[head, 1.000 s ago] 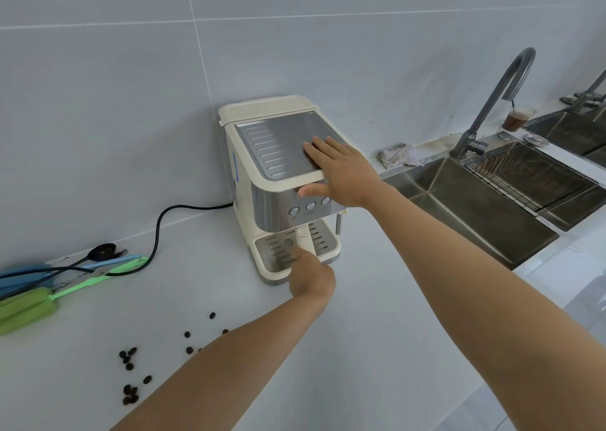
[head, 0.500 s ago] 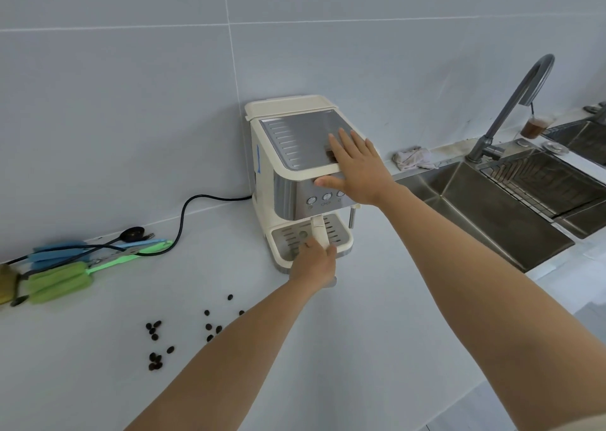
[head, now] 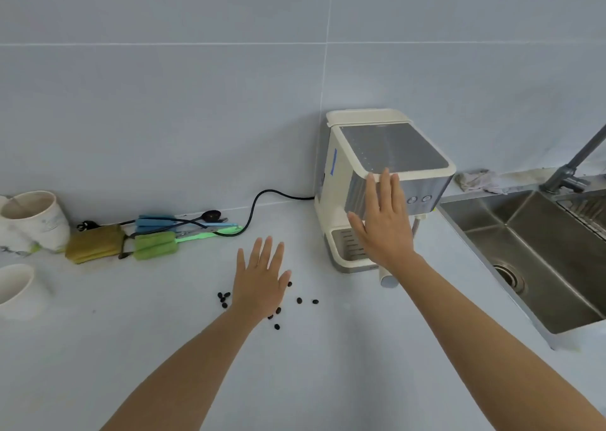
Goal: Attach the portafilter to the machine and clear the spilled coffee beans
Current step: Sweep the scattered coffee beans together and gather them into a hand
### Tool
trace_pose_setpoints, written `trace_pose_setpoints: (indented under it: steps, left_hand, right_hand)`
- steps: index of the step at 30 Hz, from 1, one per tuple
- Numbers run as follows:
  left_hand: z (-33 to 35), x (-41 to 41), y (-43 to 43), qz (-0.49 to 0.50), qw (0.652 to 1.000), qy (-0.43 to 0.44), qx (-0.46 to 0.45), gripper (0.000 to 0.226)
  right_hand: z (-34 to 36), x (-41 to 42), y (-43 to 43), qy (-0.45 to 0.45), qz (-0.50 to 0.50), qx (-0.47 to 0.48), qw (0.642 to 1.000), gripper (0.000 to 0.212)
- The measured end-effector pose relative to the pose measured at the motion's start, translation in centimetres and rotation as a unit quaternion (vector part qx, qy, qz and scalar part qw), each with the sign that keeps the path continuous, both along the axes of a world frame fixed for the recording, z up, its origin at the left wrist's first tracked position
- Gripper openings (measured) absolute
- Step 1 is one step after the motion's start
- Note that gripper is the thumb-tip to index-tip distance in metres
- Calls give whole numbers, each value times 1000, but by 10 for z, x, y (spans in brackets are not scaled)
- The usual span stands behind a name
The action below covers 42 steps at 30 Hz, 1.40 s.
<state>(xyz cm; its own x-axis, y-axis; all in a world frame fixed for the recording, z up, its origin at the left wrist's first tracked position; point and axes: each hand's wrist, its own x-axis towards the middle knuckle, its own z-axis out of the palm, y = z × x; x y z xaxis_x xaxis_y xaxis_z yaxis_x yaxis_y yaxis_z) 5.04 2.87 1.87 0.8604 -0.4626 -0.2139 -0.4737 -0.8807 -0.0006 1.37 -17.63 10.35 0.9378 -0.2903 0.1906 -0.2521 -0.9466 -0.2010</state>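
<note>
Your left hand [head: 260,284] is flat and spread, fingers apart, grasping nothing, palm down over the spilled coffee beans [head: 299,300] on the pale desk [head: 328,365]. The beans lie scattered around it: a small cluster at its 9 o'clock, a few at its 3 o'clock, more at about 5 o'clock by your wrist. Your right hand [head: 383,227] is also spread and empty, fingers straight, raised in front of the cream coffee machine [head: 337,201]; its fingertips overlap the machine's steel front edge, though you cannot tell whether they touch it. The portafilter's pale handle end [head: 388,279] pokes out below your right wrist, at the machine's 6 o'clock; the rest is hidden behind your hand. At the machine's 3 o'clock sits the steel sink [head: 541,260]. Brushes and sponges [head: 154,245] lie at 9 o'clock along the wall.
</note>
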Motion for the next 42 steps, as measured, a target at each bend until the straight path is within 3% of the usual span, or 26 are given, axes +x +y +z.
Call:
trace_pose_setpoints:
  steps: [5,12,16,20,24,28,33,37,42]
  left_hand:
    - [-3,6,11,25,999,-1,-20,69]
    - [-11,3,24,19,1000,2,10,58]
    - [-19,4,31,19,999,23,18,64]
    - [-41,-2,38,9,997,68,21,65]
    - [-57,-2,38,-6,995,101,27,89]
    - [-65,2,33,-25,992,120,39,77]
    - [-73,16,26,-42,991,117,51,99]
    - [-75,29,21,-63,990,118,46,97]
    - [-76,43,11,-100,987,116,42,124]
  right_hand:
    - [-17,-18,1,-24,45,-23,998,78]
    - [-50,-27,-6,91,49,29,994,102]
    - [-65,-27,-7,147,26,51,988,76]
    - [-94,-34,4,208,3,92,974,75]
    - [-121,-47,10,257,-18,124,958,82]
    - [-136,-58,11,286,-52,118,950,94]
    - [-145,-61,10,315,-113,121,935,107]
    - [-152,-56,10,326,-125,126,928,108]
    - [-152,-41,13,332,-89,108,933,106]
